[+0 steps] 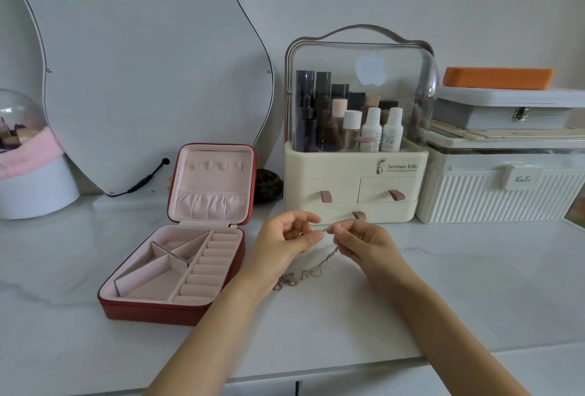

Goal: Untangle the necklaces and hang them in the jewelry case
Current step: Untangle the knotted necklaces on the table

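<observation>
A thin silver necklace chain [319, 265] is stretched between my two hands above the white table. My left hand [286, 243] pinches one end near the clasp. My right hand [361, 239] pinches the chain a little further along. The rest of the chain droops to a tangled bundle [289, 281] lying on the table under my left wrist. The red jewelry case [177, 256] stands open at the left, with a pink lining, a row of small hooks in its upright lid [213, 166] and ring rolls and compartments in its base.
A cream cosmetics organizer [356, 186] with drawers and bottles stands right behind my hands. White storage boxes [500, 186] are stacked at the right. A curvy mirror [142, 63] leans on the wall. A glass dome ornament [28, 155] sits far left. The table's front edge [348, 367] is near.
</observation>
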